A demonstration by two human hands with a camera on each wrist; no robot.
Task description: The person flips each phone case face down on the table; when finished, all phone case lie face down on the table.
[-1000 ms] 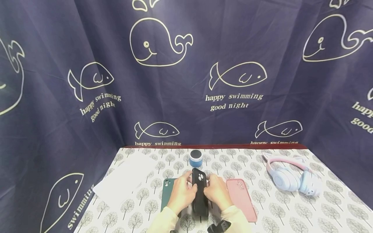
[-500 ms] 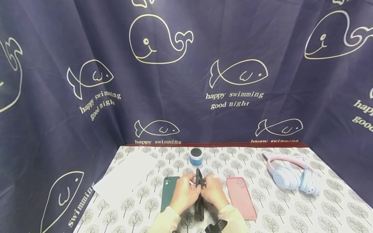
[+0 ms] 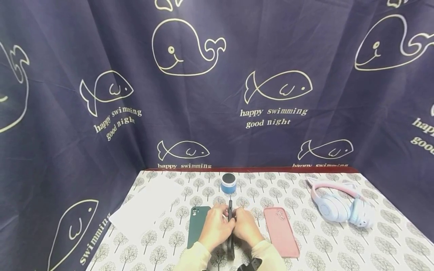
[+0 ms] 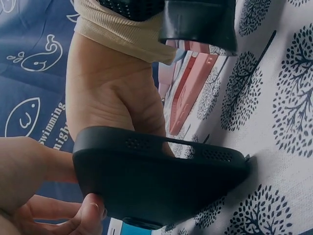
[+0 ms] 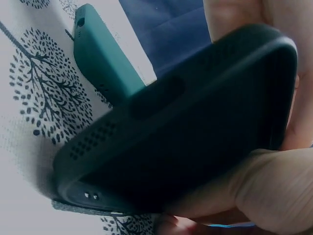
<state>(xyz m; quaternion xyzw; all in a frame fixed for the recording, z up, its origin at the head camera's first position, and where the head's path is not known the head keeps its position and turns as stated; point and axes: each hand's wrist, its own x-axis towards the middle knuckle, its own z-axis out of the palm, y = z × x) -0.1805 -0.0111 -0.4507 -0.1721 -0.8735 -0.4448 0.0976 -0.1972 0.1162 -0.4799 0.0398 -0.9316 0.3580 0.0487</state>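
Note:
A black phone case (image 3: 231, 249) stands on its long edge on the cloth in the head view, its narrow side turned up. My left hand (image 3: 215, 228) pinches it from the left, fingers curled against its back in the left wrist view. From the other side my right hand (image 3: 245, 226) grips it. In the right wrist view the hollow inside of the black case (image 5: 195, 132) shows, with right-hand fingers reaching into it. A green phone case (image 3: 197, 224) lies left of my hands, partly covered by the left one. To the right lies a pink phone case (image 3: 282, 232).
A small blue speaker (image 3: 228, 184) stands behind my hands. Cat-ear headphones (image 3: 333, 207) lie at the right of the tree-patterned table (image 3: 342, 242), and a white sheet (image 3: 145, 209) lies at the left. A dark blue curtain (image 3: 223, 124) hangs behind the table.
The black case has turned from showing its back with the camera cutout to standing edge-up. Both hands have drawn closer together around it.

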